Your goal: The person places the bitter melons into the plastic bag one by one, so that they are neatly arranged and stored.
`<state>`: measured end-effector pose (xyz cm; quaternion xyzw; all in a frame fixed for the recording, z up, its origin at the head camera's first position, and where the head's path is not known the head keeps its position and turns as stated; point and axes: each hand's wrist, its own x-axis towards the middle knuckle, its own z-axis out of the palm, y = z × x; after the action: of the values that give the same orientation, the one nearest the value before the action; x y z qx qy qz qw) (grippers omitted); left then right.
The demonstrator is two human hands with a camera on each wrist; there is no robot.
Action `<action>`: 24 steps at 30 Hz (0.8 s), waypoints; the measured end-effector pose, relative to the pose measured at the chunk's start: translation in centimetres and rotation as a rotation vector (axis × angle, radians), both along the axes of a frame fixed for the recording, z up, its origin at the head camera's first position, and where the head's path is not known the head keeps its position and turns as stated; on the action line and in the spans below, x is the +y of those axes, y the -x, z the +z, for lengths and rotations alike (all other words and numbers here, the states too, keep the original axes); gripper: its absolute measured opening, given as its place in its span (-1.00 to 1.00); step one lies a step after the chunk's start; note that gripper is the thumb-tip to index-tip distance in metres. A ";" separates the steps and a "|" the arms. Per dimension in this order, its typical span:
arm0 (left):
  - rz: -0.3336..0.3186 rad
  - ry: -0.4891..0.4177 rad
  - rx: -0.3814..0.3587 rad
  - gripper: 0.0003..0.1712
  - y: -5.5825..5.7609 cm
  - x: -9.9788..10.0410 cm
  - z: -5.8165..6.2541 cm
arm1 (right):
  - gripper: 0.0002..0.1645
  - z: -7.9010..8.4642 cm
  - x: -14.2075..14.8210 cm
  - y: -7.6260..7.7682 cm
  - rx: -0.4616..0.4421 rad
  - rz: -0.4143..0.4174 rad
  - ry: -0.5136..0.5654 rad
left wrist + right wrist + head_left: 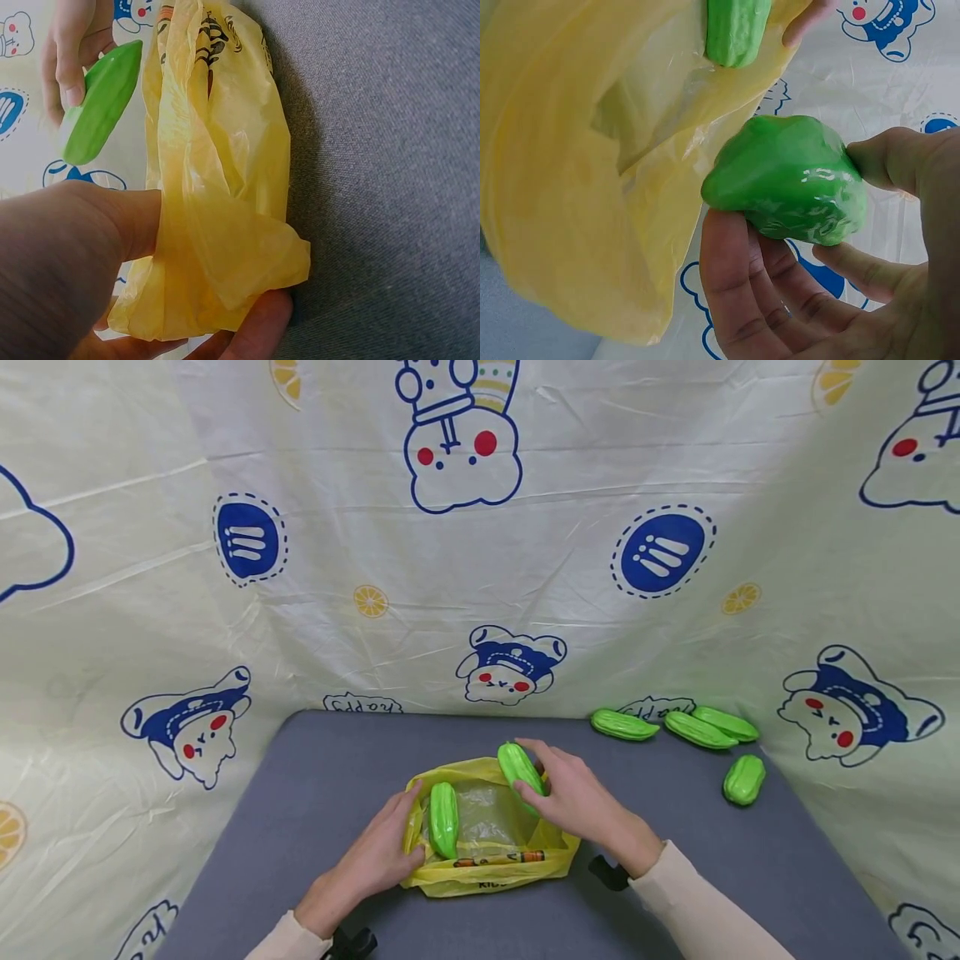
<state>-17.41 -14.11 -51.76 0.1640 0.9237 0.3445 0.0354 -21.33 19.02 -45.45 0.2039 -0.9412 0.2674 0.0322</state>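
Observation:
A yellow plastic bag (450, 883) sits with its mouth spread wide near the middle of the table. My left hand (378, 852) grips the bag's left side, with thumb and fingers around the plastic in the left wrist view. Inside, near that hand, lies one ridged green gourd (444, 820). My right hand (581, 797) holds another ridged green gourd (517, 766) over the bag's far right rim. In the right wrist view, thumb and fingertips pinch this gourd (795, 180) around its sides, one end facing the camera.
Three green gourds (701, 729) lie along the table's far right edge, two of them side by side. Another gourd (745, 780) lies nearer, by the right edge. The grey table (315, 777) meets a printed white sheet (420, 560) at the back and sides.

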 end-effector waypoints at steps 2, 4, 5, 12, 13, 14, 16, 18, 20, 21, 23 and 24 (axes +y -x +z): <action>0.000 0.004 0.005 0.18 0.0 0.1 0.0 | -0.20 0.0 -0.1 0.1 -0.007 0.006 0.008; 0.000 0.007 0.008 0.18 0.0 0.1 0.0 | -0.19 0.0 -0.3 0.2 -0.014 0.006 0.013; 0.000 0.008 0.010 0.18 0.0 0.1 0.1 | -0.19 0.0 -0.4 0.2 -0.016 0.005 0.013; 0.002 0.013 0.018 0.17 0.0 0.2 0.0 | -0.16 0.0 -0.8 0.4 -0.027 0.007 0.012; 0.002 0.014 0.018 0.17 0.0 0.2 0.0 | -0.15 0.0 -0.8 0.4 -0.033 0.008 0.013; 0.001 0.016 0.019 0.17 0.0 0.2 0.0 | -0.14 0.0 -0.9 0.4 -0.042 0.010 0.016; -0.001 0.017 0.019 0.18 0.1 0.2 0.0 | -0.15 0.0 -1.0 0.4 -0.059 0.015 0.025; -0.004 0.018 0.016 0.18 0.1 0.2 -0.1 | -0.16 0.0 -1.2 0.5 -0.082 0.014 0.035; -0.007 0.017 0.016 0.18 0.1 0.2 -0.1 | -0.18 -0.2 -1.4 0.6 -0.105 0.006 0.044; -0.007 0.017 0.014 0.18 0.1 0.3 -0.1 | -0.19 -0.2 -1.5 0.6 -0.117 -0.002 0.047; -0.006 0.017 0.011 0.19 0.1 0.3 -0.1 | -0.21 -0.2 -1.7 0.7 -0.142 -0.018 0.050; -0.006 0.018 0.009 0.19 0.1 0.3 -0.1 | -0.21 -0.3 -1.8 0.7 -0.153 -0.024 0.053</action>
<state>-17.53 -13.82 -51.84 0.1680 0.9263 0.3355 0.0340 -22.06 17.26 -45.71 0.1709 -0.9359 0.3065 -0.0313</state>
